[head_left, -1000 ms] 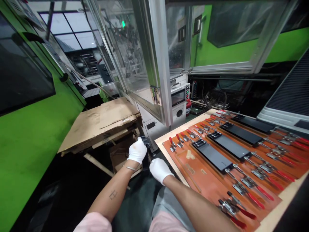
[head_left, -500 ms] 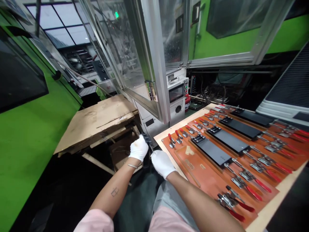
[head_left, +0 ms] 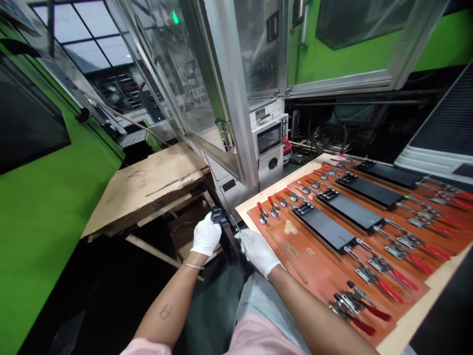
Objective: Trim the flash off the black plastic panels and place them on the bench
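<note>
Both my hands wear white gloves. My left hand (head_left: pixel 205 235) grips the top end of a long black plastic part (head_left: pixel 226 235) held edge-up just left of the table's near corner. My right hand (head_left: pixel 257 251) closes on the same part from its right side. To the right lies an orange fixture board (head_left: pixel 318 273) with three more black parts (head_left: pixel 325 230) clamped flat in a row by red-handled toggle clamps (head_left: pixel 397 273). The nearest slot of the board holds nothing.
A worn cardboard box (head_left: pixel 151 185) stands to the left of my hands. A green machine wall (head_left: pixel 40 207) lines the left side. An aluminium-framed clear door (head_left: pixel 221 98) hangs open above, with a small grey control unit (head_left: pixel 269 143) behind the table.
My left hand has lifted the black part up out of the gap by the box. My right hand has moved in and taken hold of it too.
</note>
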Demonstrator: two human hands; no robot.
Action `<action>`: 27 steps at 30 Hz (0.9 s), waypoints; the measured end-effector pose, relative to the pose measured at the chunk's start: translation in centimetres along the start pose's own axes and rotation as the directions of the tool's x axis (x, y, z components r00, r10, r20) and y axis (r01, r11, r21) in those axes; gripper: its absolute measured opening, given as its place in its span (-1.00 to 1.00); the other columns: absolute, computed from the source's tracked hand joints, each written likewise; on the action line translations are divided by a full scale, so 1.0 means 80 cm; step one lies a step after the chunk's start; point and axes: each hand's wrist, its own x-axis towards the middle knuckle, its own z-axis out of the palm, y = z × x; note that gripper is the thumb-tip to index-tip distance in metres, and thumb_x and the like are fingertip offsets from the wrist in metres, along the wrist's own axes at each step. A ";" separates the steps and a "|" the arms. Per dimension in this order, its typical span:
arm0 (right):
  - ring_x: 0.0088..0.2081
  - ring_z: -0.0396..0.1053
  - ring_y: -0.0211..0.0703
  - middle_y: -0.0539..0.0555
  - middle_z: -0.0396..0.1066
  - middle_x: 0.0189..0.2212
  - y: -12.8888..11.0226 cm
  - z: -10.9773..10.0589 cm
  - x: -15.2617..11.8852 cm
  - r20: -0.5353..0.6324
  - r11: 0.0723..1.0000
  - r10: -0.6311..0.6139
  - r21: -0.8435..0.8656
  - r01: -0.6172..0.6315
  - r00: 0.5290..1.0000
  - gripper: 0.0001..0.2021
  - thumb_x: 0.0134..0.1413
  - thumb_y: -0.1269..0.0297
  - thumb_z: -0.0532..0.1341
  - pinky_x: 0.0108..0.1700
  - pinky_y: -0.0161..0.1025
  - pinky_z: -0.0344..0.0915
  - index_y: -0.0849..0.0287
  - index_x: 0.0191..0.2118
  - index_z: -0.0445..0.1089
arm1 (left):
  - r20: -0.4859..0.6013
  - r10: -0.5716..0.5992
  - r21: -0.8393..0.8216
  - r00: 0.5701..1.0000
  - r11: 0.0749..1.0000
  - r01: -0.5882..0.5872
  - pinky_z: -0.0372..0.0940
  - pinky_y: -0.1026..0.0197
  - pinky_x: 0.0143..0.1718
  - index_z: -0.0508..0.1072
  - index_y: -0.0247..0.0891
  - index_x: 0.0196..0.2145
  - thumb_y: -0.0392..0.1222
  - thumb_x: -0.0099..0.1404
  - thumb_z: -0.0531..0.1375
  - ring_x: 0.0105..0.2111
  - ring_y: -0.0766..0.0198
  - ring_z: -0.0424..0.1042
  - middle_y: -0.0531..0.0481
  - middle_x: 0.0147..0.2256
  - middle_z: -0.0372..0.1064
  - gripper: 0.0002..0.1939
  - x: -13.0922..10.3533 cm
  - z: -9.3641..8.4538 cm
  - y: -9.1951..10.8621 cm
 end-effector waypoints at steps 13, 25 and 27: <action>-0.65 0.04 -0.30 -0.14 0.06 -0.69 -0.019 0.017 -0.025 0.056 0.928 -0.234 0.310 0.206 0.971 -0.79 0.18 0.26 0.01 -0.57 -0.35 0.02 0.13 -0.42 0.31 | -0.136 -0.101 -0.493 0.986 0.870 0.021 0.36 0.10 -0.06 0.51 -0.36 -0.06 -0.36 0.15 0.05 -0.09 0.01 0.51 -0.23 -0.17 0.55 -0.58 -0.020 -0.007 -0.012; -0.52 0.28 -0.22 -0.02 0.28 -0.59 -0.048 0.012 -0.029 0.072 0.923 -0.379 0.107 0.371 0.922 -0.71 0.21 0.45 -0.08 -0.35 -0.30 0.24 0.16 -0.38 0.35 | -0.189 -0.091 -0.557 0.978 0.830 -0.030 0.35 0.13 -0.01 0.49 -0.40 -0.05 -0.39 0.13 0.03 -0.09 0.09 0.51 -0.20 -0.15 0.55 -0.56 -0.023 -0.002 -0.016; -0.45 0.31 -0.19 0.03 0.32 -0.53 -0.049 0.012 -0.029 0.036 0.928 -0.368 0.081 0.365 0.929 -0.73 0.19 0.46 -0.08 -0.30 -0.28 0.24 0.17 -0.38 0.33 | -0.182 -0.095 -0.566 0.979 0.824 -0.025 0.36 0.14 -0.03 0.49 -0.40 -0.05 -0.39 0.13 0.03 -0.11 0.09 0.52 -0.19 -0.17 0.55 -0.56 -0.024 -0.002 -0.015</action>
